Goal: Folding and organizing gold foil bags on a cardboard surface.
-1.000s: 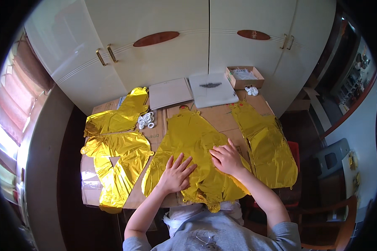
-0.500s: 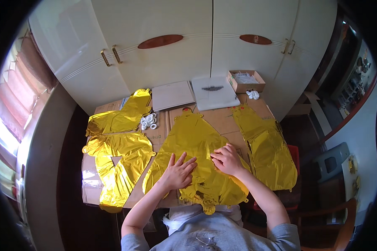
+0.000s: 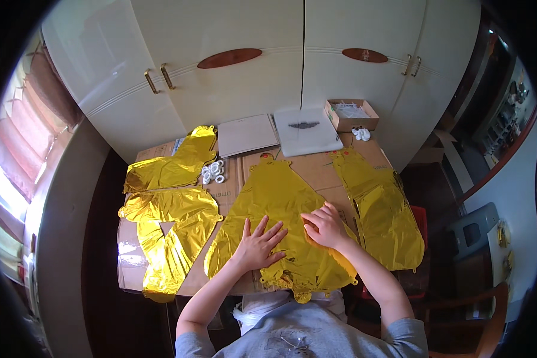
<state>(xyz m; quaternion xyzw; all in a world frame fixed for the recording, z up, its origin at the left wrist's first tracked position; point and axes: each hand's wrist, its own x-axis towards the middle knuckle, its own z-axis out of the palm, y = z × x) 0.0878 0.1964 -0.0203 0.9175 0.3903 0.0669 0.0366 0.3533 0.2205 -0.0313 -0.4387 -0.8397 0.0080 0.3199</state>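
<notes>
Head view: the middle gold foil (image 3: 274, 200) reached the near edge of the tabletop (image 3: 313, 171) — left hand (image 3: 260, 246) spread-fingered on it, right hand (image 3: 326, 228) curled, any pinch unclear. Light, even left-hand pressure probably best prevented creases.

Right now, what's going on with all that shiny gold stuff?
A person has both hands at the middle gold foil piece, which lies spread out over cardboard. The left hand rests on it with fingers spread. The right hand is at its right side, fingers bent; I can't tell if they pinch the foil. More gold foil lies to the left and right. Small white rings sit in a pile toward the back left.
</notes>
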